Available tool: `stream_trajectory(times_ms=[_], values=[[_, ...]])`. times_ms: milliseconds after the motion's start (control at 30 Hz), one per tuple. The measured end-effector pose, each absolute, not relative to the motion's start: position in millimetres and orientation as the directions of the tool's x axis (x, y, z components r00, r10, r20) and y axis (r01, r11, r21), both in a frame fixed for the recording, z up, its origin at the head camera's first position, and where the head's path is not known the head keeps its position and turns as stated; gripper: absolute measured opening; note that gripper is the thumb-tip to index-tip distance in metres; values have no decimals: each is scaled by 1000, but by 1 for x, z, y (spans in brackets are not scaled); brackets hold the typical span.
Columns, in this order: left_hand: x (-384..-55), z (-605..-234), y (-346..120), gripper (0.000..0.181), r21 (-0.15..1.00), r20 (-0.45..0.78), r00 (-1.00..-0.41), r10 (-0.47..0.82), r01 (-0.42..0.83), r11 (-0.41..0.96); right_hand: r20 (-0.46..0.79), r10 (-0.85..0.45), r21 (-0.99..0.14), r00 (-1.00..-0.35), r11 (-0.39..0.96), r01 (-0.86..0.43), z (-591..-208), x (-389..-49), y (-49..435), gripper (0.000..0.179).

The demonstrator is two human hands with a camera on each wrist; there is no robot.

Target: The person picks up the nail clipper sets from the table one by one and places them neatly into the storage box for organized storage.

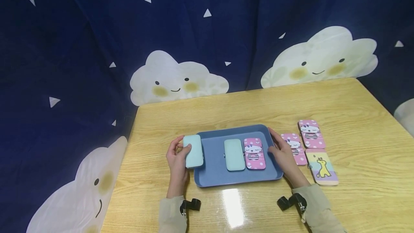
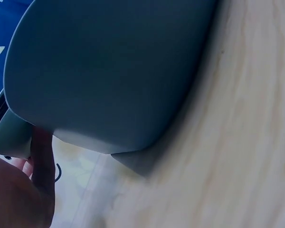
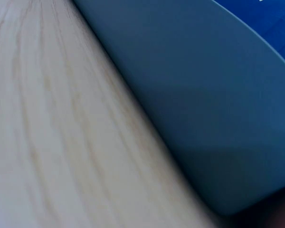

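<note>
My left hand (image 1: 177,161) grips a mint-green hard case (image 1: 194,151) with a small metal clasp, thumb on top. This case overlaps the left rim of a blue tray (image 1: 213,179) in the head view. In the left wrist view, the left thumb (image 2: 42,161) shows beside the tray's outer wall (image 2: 99,80), with part of the case behind. At the other end, my right hand (image 1: 286,155) pinches the tray's right rim, thumb on the inner side. Inside the tray lie another mint-green case (image 1: 234,155) and a pink cat-print case (image 1: 254,154), side by side.
Right of the tray, on the wooden table (image 1: 242,103), lie two more pink cat-print cases, a near one (image 1: 295,148) partly behind the right hand and a far one (image 1: 311,134). Below them is a giraffe-print case (image 1: 322,167). A dark blue cloud-print curtain (image 1: 194,35) hangs behind.
</note>
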State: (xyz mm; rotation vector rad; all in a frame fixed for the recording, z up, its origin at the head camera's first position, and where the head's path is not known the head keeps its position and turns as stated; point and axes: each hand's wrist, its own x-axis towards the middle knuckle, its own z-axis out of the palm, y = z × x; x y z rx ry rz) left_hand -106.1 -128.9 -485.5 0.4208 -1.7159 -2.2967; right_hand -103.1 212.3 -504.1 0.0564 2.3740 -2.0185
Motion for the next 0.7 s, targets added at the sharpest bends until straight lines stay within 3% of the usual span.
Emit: stream_trajectory(times_ms=[700], values=[[-106,-484,-124,41,972,-47,-938,-344,36,-231,-33,4,-987,-999,157,33,-505,-103,213,72]])
